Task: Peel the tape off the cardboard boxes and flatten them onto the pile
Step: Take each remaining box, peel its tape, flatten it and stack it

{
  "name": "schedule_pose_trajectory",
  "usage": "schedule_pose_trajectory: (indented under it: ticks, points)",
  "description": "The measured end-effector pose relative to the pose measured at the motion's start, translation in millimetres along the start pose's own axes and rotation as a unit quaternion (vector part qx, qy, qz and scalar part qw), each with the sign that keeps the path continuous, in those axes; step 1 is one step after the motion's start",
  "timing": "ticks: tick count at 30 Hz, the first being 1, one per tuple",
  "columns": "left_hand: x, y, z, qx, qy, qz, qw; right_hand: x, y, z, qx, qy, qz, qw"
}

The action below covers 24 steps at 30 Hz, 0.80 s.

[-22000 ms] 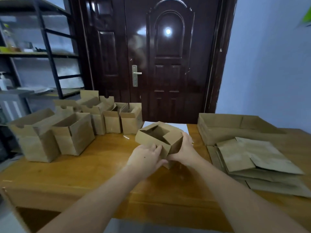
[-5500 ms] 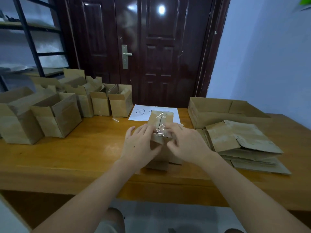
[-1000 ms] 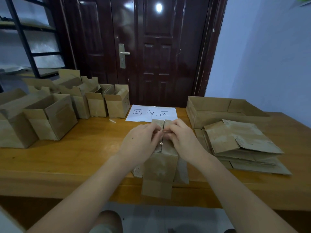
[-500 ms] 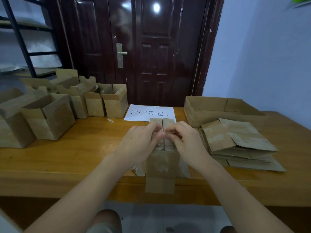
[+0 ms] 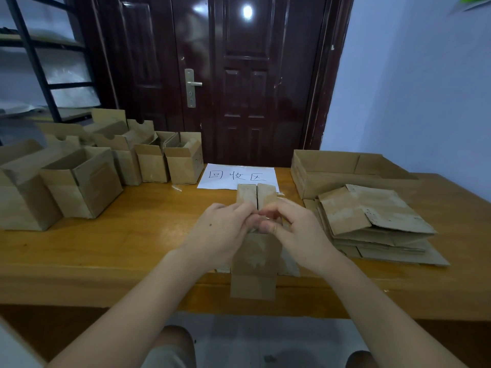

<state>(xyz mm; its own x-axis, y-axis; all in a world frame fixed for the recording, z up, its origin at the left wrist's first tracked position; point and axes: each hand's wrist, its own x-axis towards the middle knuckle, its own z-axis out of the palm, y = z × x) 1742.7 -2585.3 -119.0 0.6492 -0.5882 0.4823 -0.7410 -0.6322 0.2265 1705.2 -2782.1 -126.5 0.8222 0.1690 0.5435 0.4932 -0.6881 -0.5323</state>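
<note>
A small cardboard box (image 5: pixel 255 258) lies flattened on the wooden table (image 5: pixel 127 235) in front of me, its near flap hanging over the table edge and two far flaps pointing at the paper sign. My left hand (image 5: pixel 220 235) and my right hand (image 5: pixel 297 232) meet above its middle, fingertips together, pinching a wad of clear tape (image 5: pixel 267 217). The pile of flattened boxes (image 5: pixel 372 221) lies to the right of my hands.
Several open upright boxes (image 5: pixel 82 179) stand in a row at the left. A white paper sign (image 5: pixel 239 176) with handwriting lies at the far middle. A wide shallow cardboard tray (image 5: pixel 340 168) sits behind the pile. A dark door and metal shelves stand beyond the table.
Over the last second my hands stayed together over the flat box, working the tape between the fingertips. Earlier the box stood upright with tape on it; now it lies flat.
</note>
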Motion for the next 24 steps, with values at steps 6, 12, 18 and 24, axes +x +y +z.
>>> schedule_pose_trajectory:
  ticks: [6, 12, 18, 24]
  points:
    - [-7, -2, -7, -0.042, -0.077, -0.021, 0.996, -15, -6, 5, 0.036, 0.027, 0.034, 0.998]
    - [-14, -5, 0, -0.007, -0.073, 0.026, 0.997, -28, -2, 10, -0.076, 0.029, -0.039, 0.996]
    - [-21, 0, 4, 0.009, -0.047, 0.039, 0.998, -32, -4, 13, -0.082, 0.037, -0.04, 0.995]
    - [-36, 8, 18, 0.028, 0.1, 0.052, 0.993, -33, -6, 7, -0.027, -0.012, -0.012, 0.999]
